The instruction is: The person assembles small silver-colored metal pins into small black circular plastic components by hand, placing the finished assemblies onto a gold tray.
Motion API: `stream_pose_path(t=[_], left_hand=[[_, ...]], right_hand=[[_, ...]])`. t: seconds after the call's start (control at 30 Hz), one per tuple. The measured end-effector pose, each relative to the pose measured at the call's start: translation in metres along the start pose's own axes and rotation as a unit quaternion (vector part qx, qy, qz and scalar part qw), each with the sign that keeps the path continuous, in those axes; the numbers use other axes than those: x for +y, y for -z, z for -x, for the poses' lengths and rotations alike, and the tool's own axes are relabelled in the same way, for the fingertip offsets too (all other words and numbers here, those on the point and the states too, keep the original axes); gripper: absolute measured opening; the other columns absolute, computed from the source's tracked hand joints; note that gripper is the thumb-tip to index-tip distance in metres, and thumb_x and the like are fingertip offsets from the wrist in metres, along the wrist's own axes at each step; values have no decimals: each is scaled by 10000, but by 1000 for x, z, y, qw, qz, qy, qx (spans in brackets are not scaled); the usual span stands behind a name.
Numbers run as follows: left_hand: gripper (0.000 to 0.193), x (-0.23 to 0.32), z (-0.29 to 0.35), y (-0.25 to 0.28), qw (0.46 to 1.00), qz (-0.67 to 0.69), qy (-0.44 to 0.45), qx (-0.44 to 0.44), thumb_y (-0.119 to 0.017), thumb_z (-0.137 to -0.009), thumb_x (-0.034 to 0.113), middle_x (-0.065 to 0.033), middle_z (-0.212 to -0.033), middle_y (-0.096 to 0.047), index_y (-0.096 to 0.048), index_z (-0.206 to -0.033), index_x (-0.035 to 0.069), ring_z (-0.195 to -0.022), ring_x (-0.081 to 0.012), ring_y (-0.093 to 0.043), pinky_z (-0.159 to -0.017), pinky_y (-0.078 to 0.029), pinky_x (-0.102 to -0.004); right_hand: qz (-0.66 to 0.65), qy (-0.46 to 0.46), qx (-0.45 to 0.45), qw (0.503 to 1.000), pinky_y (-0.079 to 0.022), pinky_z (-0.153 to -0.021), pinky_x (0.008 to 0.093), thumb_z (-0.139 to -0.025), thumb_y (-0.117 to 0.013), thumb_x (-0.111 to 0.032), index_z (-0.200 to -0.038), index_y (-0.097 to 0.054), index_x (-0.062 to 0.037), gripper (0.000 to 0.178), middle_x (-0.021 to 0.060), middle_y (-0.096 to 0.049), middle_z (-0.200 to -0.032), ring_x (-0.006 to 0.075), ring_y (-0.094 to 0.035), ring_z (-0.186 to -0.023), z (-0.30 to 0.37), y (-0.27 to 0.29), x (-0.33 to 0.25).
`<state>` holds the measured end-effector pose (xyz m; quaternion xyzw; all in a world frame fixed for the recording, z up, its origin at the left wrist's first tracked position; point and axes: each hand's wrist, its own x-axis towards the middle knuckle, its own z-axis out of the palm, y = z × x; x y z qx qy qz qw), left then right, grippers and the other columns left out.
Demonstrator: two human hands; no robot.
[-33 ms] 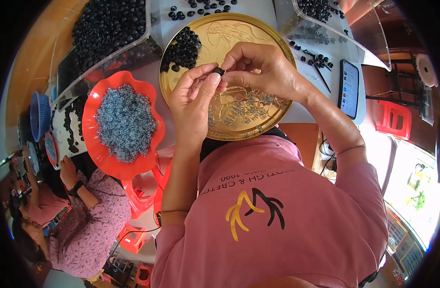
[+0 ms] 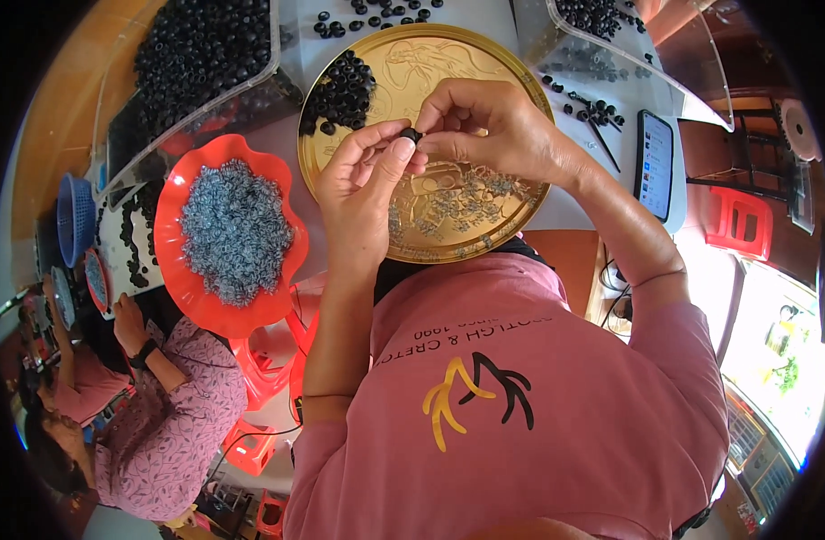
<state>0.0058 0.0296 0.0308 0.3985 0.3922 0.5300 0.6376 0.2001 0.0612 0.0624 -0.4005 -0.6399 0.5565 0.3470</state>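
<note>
Over the round gold tray, my left hand pinches a small round black plastic part between thumb and fingertips. My right hand meets it from the right, thumb and forefinger closed at the part's edge; anything between those fingertips is too small to make out. A heap of similar black parts lies on the tray's upper left. Loose small silvery metal pieces, seemingly springs, are scattered across its near side, partly below my hands.
A red scalloped bowl full of small metal pieces stands left. Clear plastic bins of black parts flank the tray's far side. A phone and thin black tool lie right. Another person's hand is at far left.
</note>
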Motion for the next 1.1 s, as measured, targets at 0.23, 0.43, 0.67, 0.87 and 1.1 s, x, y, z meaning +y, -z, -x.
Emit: stream_pose_path(t=[0.23, 0.43, 0.67, 0.87, 1.1], left_hand=[[216, 3, -9, 9, 981, 119, 117, -95, -653, -958, 81, -97, -935, -679, -653, -1143, -31, -799, -155, -644, -732, -516, -286], [205, 4, -13, 6, 966, 173, 147, -122, -651, -950, 74, -85, -899, -666, -653, -1130, -26, -765, -146, -616, -704, -494, -282], [208, 11, -14, 4, 998, 2, 22, -65, -649, -929, 12, -74, -919, -663, -645, -1131, -38, -788, -143, -614, -747, -493, -277], [253, 15, -9, 10, 996, 77, -32, -30, -629, -939, 5, -106, -997, -666, -632, -1190, -32, -853, -181, -632, -792, -522, -325], [296, 15, 3, 29, 989, 120, -80, -23, -652, -931, 28, -135, -1089, -671, -613, -1222, -18, -902, -223, -645, -833, -540, -362]], right_hand=[[88, 24, -79, 993, -511, -685, 219, -887, -747, -66, -985, -632, -26, 156, -21, -648, -861, 46, -618, -785, -5, 19, -5], [33, 23, -85, 996, -482, -633, 212, -851, -735, -41, -900, -611, -37, 134, -41, -600, -813, 27, -573, -717, -3, 19, 6], [-165, -40, -61, 984, -457, -570, 205, -878, -696, -39, -858, -564, -22, 135, -32, -572, -789, 15, -546, -657, 1, 45, 13], [164, 37, -2, 986, -473, -608, 244, -887, -712, -95, -884, -589, -16, 146, 3, -593, -765, 64, -564, -681, -15, 47, 37], [427, 135, 44, 893, -560, -730, 364, -898, -715, -197, -1002, -673, -47, 188, 102, -718, -913, 222, -697, -802, -22, 41, 48]])
